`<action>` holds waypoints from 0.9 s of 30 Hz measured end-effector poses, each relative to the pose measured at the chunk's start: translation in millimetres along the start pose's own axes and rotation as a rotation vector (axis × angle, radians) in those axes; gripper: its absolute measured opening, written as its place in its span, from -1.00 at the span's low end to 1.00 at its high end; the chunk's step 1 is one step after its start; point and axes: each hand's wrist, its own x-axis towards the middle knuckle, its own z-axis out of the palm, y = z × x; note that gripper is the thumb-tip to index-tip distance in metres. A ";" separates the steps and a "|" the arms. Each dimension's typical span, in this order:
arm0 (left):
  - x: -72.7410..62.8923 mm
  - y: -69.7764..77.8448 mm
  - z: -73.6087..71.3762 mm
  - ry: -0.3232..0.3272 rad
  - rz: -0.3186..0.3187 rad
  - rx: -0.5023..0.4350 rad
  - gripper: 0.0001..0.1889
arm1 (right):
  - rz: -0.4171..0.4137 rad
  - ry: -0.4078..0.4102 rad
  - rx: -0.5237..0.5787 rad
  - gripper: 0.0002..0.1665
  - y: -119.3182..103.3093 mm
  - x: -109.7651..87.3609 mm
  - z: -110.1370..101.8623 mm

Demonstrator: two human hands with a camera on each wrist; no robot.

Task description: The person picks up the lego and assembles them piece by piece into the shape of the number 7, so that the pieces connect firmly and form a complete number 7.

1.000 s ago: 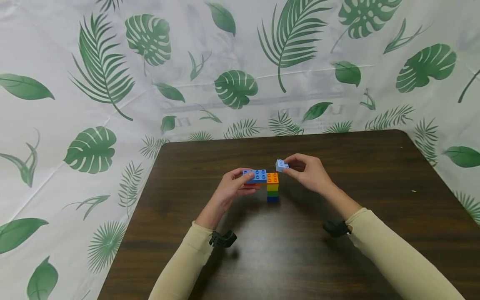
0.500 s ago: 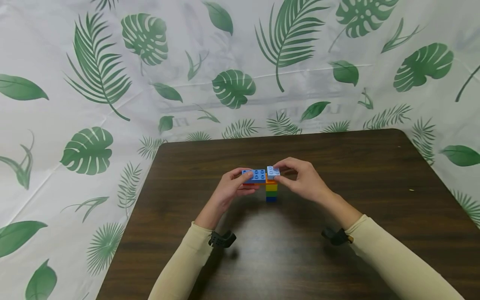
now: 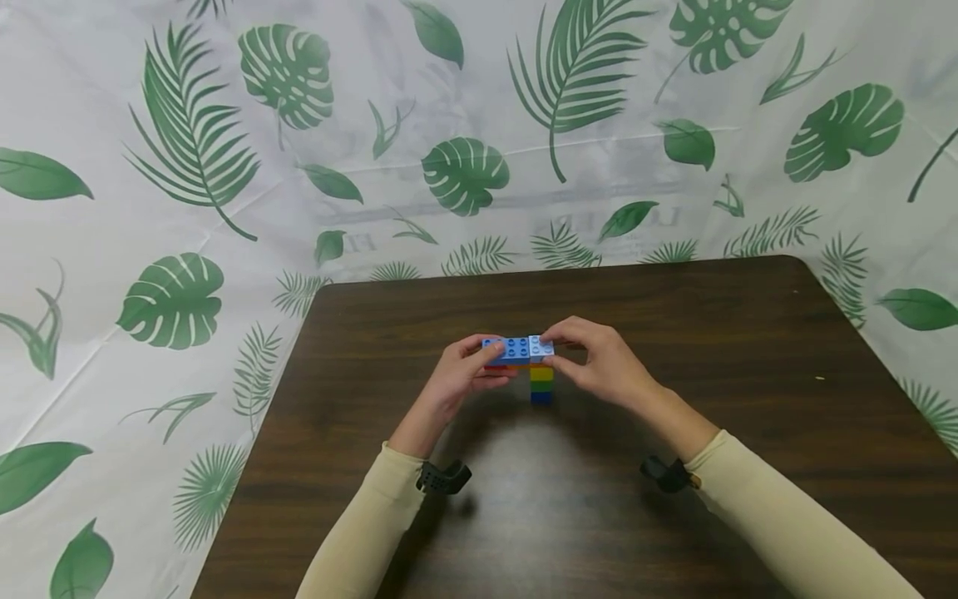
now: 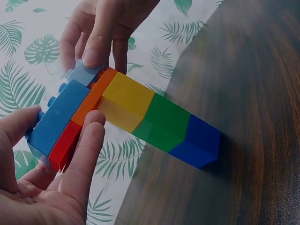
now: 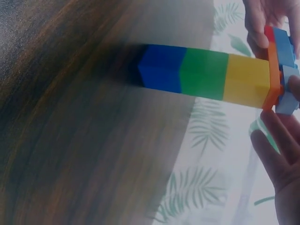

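A tower of building bricks stands upright on the table, with a dark blue brick (image 4: 199,140) at the bottom, then a green brick (image 4: 161,123) and a yellow brick (image 4: 127,101). Across its top lies a long orange brick (image 4: 91,105) that juts out leftward. My left hand (image 3: 466,370) grips the jutting end, thumb on the blue brick (image 3: 515,353) and fingers beneath by the red brick (image 4: 63,145). Between thumb and fingers, my right hand (image 3: 604,358) pinches a small light blue brick (image 3: 540,348) over the orange brick's studs, right beside the blue one. Some orange studs show under it.
The dark wooden table (image 3: 711,333) reaches out around the tower on all sides. Behind it hangs a white sheet (image 3: 389,191) printed with green leaves. Black wrist cameras (image 3: 444,477) sit at both cuffs.
My right hand has moved left and down with the light blue brick, from right of the tower to over the orange brick's end. My left hand keeps its grip in place.
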 end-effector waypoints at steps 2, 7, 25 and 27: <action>0.5 0.3 0.2 -0.001 0.005 0.001 -0.61 | 0.000 -0.001 -0.006 -0.62 -0.4 0.6 -0.6; 0.1 1.2 0.8 0.001 0.006 -0.001 -0.62 | 0.019 -0.012 -0.016 -0.63 -1.0 1.0 -1.4; 0.0 0.4 -0.2 -0.001 0.001 -0.001 -0.63 | -0.005 -0.060 -0.131 -0.67 -2.0 1.5 -2.2; -0.1 0.5 -0.2 0.001 -0.001 -0.001 -0.64 | -0.012 -0.058 -0.138 -0.67 -1.7 1.3 -1.6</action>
